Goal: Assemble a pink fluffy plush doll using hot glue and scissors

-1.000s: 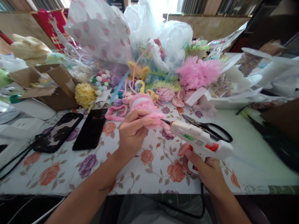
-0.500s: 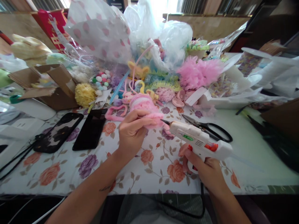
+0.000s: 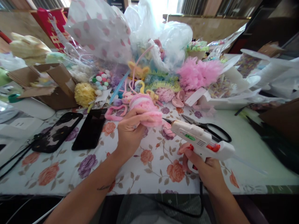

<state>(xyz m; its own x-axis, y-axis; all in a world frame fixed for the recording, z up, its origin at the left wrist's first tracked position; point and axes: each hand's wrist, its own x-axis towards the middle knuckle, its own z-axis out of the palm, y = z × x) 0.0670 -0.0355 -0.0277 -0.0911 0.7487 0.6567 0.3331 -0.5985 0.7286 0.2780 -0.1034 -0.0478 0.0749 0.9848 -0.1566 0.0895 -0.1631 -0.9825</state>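
My left hand (image 3: 131, 128) is closed on a fuzzy pink piece (image 3: 152, 119), which looks like plush pipe-cleaner material; its far part is hidden by my fingers. In my right hand (image 3: 202, 165) is a white hot glue gun (image 3: 198, 137), its fingers wrapped round the handle near the red trigger. The gun's dark nozzle points left, close to the right end of the pink piece. A clear glue stick (image 3: 249, 165) juts from the gun's back. Just behind my left hand lies a pink fluffy bundle (image 3: 141, 102). Below the nozzle a pink strip (image 3: 168, 129) rests on the cloth.
Black-handled scissors (image 3: 218, 131) lie behind the glue gun. Two phones, a dark one (image 3: 90, 130) and a patterned one (image 3: 58, 132), lie at left. Along the back are a cardboard box (image 3: 53, 84), a yellow pompom (image 3: 84, 95), pink tulle (image 3: 199, 73) and plastic bags (image 3: 100, 34).
The glue gun has shifted slightly right, its nozzle now a little apart from the pink piece. My left hand has turned the pink piece slightly, showing more of its end.
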